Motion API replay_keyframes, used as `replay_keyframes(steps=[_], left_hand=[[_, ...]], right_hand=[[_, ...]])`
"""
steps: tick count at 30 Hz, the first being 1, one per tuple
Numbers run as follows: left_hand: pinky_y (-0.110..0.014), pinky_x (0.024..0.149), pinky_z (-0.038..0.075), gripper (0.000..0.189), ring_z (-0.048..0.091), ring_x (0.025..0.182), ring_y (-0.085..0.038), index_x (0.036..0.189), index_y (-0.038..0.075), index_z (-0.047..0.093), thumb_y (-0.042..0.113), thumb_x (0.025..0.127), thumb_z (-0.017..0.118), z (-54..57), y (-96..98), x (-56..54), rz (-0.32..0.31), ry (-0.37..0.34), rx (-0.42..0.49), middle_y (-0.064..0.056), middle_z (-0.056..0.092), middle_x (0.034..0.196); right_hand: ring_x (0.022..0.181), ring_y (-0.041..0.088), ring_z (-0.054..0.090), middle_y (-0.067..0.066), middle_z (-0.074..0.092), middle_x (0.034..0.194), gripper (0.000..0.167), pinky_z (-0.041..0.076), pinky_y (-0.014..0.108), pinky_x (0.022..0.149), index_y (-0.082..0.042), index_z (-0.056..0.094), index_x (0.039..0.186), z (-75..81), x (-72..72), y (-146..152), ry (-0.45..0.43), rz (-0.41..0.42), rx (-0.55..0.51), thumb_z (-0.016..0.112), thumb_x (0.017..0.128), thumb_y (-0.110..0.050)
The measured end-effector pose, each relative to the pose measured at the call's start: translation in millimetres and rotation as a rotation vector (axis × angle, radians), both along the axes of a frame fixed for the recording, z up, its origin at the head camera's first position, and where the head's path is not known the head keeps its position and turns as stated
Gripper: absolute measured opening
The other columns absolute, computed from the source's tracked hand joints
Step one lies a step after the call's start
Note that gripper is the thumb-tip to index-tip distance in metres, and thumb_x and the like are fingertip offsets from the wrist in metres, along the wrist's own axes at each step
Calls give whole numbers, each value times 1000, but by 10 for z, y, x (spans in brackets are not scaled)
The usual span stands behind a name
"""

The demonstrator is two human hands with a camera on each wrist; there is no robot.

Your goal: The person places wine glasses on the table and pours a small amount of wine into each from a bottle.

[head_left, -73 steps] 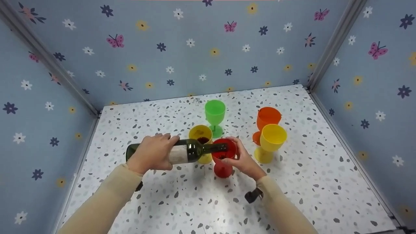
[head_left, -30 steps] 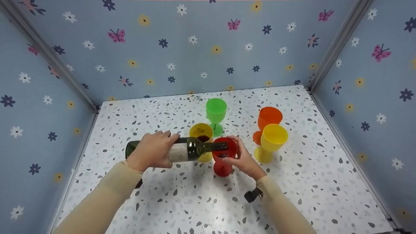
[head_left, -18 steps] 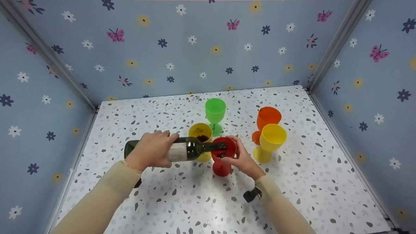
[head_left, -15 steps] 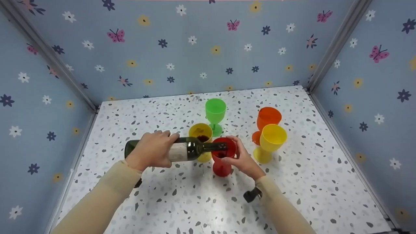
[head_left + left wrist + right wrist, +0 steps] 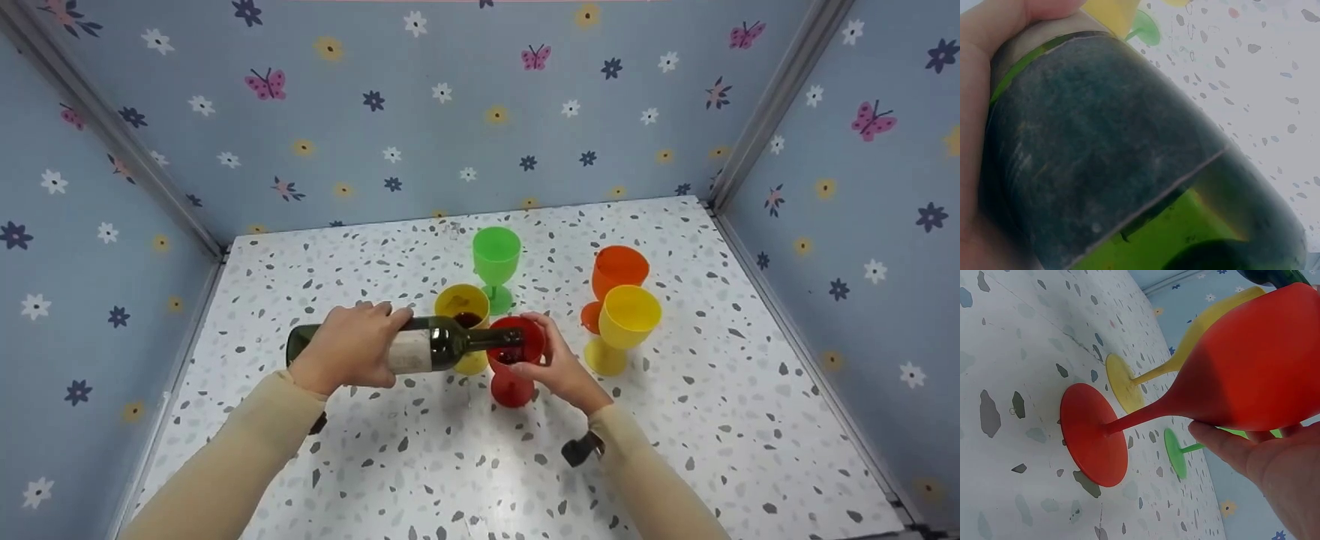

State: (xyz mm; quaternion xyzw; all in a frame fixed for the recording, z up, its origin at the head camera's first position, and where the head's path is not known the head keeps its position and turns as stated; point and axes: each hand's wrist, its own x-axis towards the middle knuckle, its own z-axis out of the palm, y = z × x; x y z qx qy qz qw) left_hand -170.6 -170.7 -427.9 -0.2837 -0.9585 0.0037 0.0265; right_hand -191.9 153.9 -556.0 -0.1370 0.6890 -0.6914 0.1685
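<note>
My left hand (image 5: 354,346) grips a dark green wine bottle (image 5: 444,345) with a pale label, in the head view. The bottle lies nearly level, its neck over the mouth of a red goblet (image 5: 513,391). Dark liquid shows inside that goblet. Round the goblet's bowl curls my right hand (image 5: 561,367), thumb at the near side and fingers at the far side. In the right wrist view the red goblet's foot (image 5: 1095,436) stands on the table. The left wrist view is filled by the bottle's label (image 5: 1100,140) and green glass.
A yellow goblet (image 5: 450,301) holding dark liquid stands just behind the bottle neck. Behind it is a green goblet (image 5: 496,255). To the right, an orange goblet (image 5: 611,281) and another yellow goblet (image 5: 628,319) stand close together. Patterned walls enclose the speckled table (image 5: 720,375).
Both hands, the bottle and the red goblet keep almost the same places. The head view has shifted slightly. The dark liquid's surface in the red goblet looks a little different between frames.
</note>
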Motion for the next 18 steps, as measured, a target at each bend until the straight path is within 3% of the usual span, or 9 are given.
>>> replay_keyframes(steps=[18], left_hand=[[-43,51,49,72,57,70,-26,113,11,61,36,50,86,-19,7,-23,-15,22,16,-8,61,87]], right_hand=[[137,26,38,3,47,146,79,35,56,106,-22,27,149,76,15,10,-26,10,14,74,87,-9]])
